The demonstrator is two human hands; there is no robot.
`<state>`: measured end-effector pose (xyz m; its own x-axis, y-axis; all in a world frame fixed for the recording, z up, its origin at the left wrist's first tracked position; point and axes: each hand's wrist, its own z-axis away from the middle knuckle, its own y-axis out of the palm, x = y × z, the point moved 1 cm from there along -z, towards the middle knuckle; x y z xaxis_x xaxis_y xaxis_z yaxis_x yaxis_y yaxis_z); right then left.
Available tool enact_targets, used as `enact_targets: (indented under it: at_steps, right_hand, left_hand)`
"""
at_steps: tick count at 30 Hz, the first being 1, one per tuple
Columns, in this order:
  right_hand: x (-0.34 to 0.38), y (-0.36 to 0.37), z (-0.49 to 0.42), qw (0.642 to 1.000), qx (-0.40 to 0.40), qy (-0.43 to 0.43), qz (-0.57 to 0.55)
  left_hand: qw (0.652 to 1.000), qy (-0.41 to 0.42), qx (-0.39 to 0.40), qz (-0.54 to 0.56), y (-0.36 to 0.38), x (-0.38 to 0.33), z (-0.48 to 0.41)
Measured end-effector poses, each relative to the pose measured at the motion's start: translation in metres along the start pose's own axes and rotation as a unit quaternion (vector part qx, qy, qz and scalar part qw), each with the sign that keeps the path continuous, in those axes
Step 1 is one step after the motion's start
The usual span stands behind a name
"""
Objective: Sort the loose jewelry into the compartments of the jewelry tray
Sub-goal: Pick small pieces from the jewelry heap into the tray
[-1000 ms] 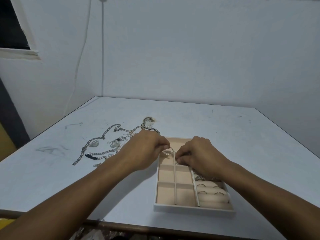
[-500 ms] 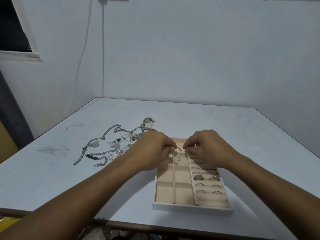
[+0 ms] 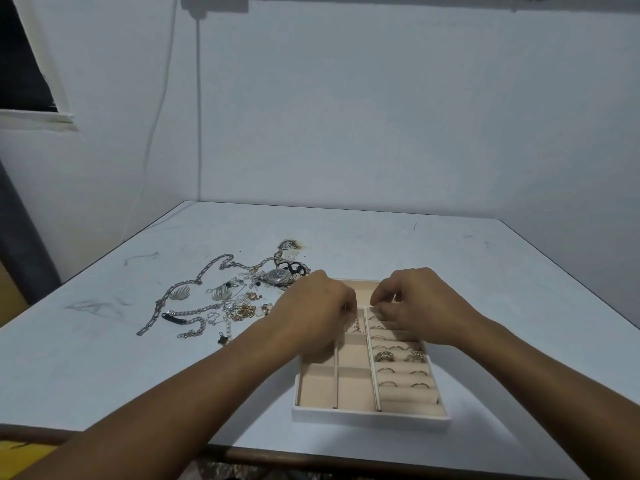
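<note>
Sitting near the table edge, the jewelry tray holds rings in its right-hand rolls. Over its far compartments, left hand and right hand curl fingers down, likely seating a small piece; what either grips is hidden. Farther left lies the loose jewelry.

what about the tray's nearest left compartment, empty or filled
Empty: the nearest left compartment of the white-edged beige jewelry tray shows only bare lining, with no jewelry in it.

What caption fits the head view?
Left hand and right hand over the jewelry tray, loose jewelry piled beside it.
</note>
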<state>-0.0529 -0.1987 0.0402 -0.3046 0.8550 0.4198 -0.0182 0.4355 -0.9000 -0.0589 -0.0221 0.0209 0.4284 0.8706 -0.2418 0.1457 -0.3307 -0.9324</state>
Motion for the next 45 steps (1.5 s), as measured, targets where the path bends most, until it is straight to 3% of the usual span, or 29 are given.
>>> enact_targets:
  at_steps: [12,19,30,40,45]
  right_hand:
    - [0.003,0.002,0.0,0.999,0.001,-0.02,0.043]
    - [0.028,0.016,-0.02,0.998,0.016,-0.055,0.032]
    - [0.135,0.08,-0.081,0.988,0.058,-0.14,0.042]
    - [0.173,0.111,-0.106,0.987,0.091,-0.105,0.086]
    - [0.176,0.115,-0.11,0.988,0.088,-0.109,0.072]
  left_hand:
    - [0.998,0.064,-0.029,0.001,0.008,0.003,0.001]
    - [0.994,-0.024,-0.1,0.032,-0.027,0.052,0.021]
    - [0.965,-0.251,-0.075,0.023,-0.068,0.191,0.076]
    - [0.965,-0.259,-0.021,0.036,-0.068,0.23,0.079]
    - [0.963,-0.265,-0.039,0.022,-0.059,0.232,0.078]
